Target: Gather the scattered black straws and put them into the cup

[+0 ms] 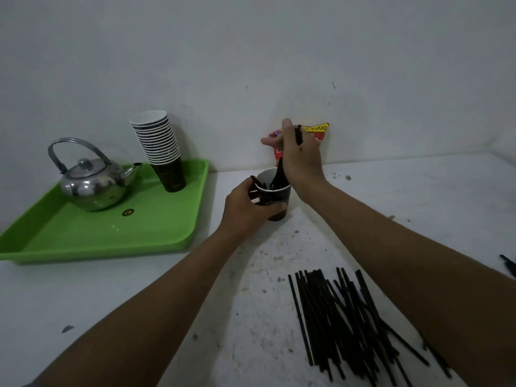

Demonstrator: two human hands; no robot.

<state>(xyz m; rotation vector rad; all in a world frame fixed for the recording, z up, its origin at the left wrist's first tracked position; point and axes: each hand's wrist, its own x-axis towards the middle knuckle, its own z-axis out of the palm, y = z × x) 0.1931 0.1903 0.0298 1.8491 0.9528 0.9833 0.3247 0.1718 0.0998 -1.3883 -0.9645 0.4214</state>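
Note:
A dark paper cup (280,192) with a white inside stands on the white table near the back wall. My left hand (245,209) is wrapped around its left side and base. Directly above the cup, my right hand (300,156) grips a bunch of black straws (279,174) whose lower ends sit inside the cup; their top ends stick out above my fingers. A few short straw ends poke over the cup's left rim. A large pile of black straws (339,322) lies on the table at the front right, partly under my right forearm.
A green tray (97,236) on the left holds a steel kettle (89,182) and a tall stack of paper cups (160,148). A red and yellow snack bag (318,129) leans on the wall behind my right hand. A dark object (508,263) lies at the right edge.

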